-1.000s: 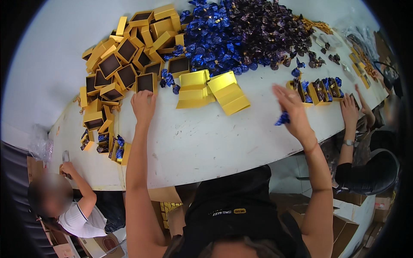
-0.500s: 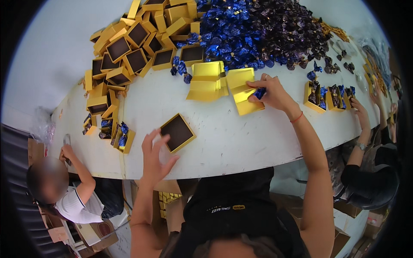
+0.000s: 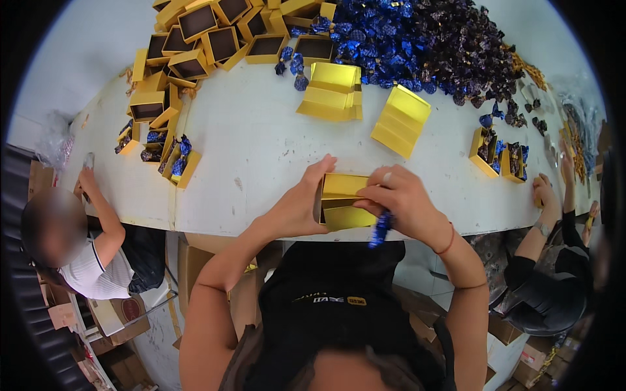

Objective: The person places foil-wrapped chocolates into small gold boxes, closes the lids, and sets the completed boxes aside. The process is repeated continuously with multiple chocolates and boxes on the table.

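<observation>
White worktop (image 3: 261, 150), near edge: left hand (image 3: 297, 208) braces a small gold box (image 3: 344, 202) from its left side, grip clamped on it, likely to steady it. Right hand (image 3: 404, 199) curls over the box's right end, pinching a blue wrapped sweet (image 3: 380, 228) (hanging below fingers). Sweets heap (image 3: 417, 39) far right

Gold box (image 3: 344, 203) at table edge; open dark-lined gold boxes (image 3: 215, 32) piled far-left.
</observation>
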The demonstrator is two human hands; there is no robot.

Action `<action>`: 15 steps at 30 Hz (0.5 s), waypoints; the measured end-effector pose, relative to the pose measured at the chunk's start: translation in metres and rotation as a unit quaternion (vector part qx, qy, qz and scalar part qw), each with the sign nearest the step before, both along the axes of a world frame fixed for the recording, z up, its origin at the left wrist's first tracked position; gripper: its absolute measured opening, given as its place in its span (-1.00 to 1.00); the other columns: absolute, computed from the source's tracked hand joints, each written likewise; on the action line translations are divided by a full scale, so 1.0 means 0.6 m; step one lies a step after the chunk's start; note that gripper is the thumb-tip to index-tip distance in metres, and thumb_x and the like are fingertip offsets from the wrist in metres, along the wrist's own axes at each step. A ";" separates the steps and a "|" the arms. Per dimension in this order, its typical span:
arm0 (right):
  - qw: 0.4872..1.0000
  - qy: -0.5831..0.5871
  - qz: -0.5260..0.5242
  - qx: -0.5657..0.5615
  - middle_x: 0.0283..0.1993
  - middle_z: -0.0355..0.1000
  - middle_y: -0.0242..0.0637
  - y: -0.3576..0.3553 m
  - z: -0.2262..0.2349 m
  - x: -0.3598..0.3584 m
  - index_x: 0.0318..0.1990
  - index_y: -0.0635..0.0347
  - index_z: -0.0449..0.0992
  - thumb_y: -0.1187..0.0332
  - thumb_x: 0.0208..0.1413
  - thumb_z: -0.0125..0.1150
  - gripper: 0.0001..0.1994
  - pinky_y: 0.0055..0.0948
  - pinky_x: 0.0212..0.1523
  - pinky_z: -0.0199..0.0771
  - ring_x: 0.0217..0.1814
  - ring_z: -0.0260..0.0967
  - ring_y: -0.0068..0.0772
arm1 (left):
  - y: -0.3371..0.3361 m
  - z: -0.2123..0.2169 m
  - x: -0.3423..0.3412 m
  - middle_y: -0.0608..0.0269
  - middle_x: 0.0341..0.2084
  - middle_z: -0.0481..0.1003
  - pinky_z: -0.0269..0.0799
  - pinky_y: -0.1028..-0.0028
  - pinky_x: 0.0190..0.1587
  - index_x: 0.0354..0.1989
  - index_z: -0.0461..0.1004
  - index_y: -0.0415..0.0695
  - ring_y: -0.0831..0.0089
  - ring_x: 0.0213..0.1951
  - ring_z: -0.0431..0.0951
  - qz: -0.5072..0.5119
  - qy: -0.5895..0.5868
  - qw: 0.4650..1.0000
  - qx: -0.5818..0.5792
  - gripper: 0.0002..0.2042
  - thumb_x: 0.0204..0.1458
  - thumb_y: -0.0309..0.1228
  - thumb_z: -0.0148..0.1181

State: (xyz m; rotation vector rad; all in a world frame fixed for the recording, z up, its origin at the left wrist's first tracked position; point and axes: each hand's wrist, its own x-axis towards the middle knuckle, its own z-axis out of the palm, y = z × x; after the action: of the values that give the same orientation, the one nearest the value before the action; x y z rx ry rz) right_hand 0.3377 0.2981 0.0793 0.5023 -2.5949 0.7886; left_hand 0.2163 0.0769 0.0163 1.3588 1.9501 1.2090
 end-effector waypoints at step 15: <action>0.987 -0.129 -0.018 0.099 -0.29 0.41 -0.31 0.002 -0.031 -0.018 -0.29 0.13 0.44 0.25 -0.22 0.50 -0.63 -0.24 -0.30 0.45 -0.25 0.49 -0.17 | 0.012 0.050 0.026 -0.03 0.28 0.26 0.29 0.15 0.26 -0.10 0.52 -0.22 0.05 0.22 0.35 0.030 0.183 0.980 -0.069 -0.63 -0.01 -0.26 0.35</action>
State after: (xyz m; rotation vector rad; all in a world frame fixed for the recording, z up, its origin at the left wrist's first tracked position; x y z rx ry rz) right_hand 0.3271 0.2991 0.0607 0.4314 -2.9326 0.6227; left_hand 0.2322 0.0843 0.0462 1.5436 2.2913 0.8745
